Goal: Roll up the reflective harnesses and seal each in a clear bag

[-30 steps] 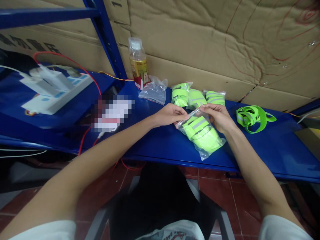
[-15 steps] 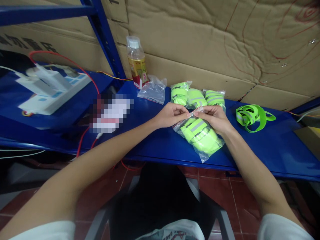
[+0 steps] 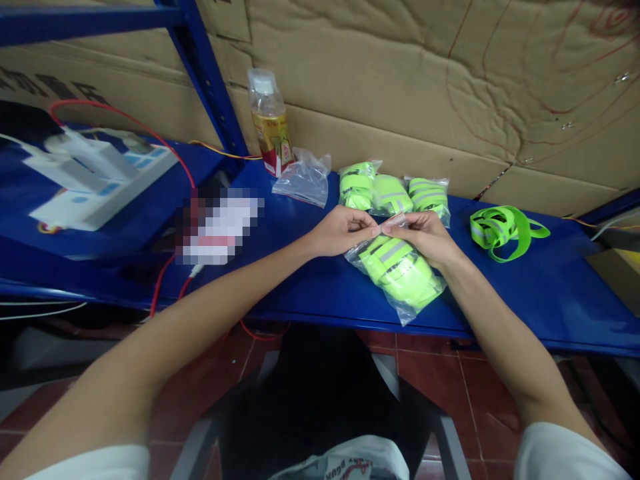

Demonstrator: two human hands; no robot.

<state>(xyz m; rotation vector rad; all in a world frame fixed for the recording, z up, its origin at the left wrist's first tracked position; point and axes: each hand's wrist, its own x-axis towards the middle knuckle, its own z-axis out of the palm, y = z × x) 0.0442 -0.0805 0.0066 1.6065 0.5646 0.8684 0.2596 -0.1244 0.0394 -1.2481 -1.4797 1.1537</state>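
Observation:
A clear zip bag (image 3: 407, 312) lies near the front edge of the blue table, with a folded neon-yellow reflective strap (image 3: 403, 273) inside it. My left hand (image 3: 343, 231) pinches the bag's top edge. Close beside it, my right hand (image 3: 425, 235) pinches the same edge, thumb and fingertips together. The fingertips of both hands almost meet. Just behind my hands are three more bagged bundles: a left bundle (image 3: 357, 187), a middle bundle (image 3: 391, 195) and a right bundle (image 3: 430, 195). A loose neon strap (image 3: 505, 230) lies coiled to the right, outside any bag.
An empty clear bag (image 3: 305, 179) lies beside a bottle (image 3: 273, 127) at the back. On the left are a white power strip (image 3: 100, 200), a red cable (image 3: 187, 167) and a blurred-out white item (image 3: 223, 230). Cardboard (image 3: 375, 80) stands behind the blue table (image 3: 305, 293).
The view has shifted slightly. My right fingertips have slid a little left along the bag's top edge, nearer my left hand. Both hands still pinch the bag.

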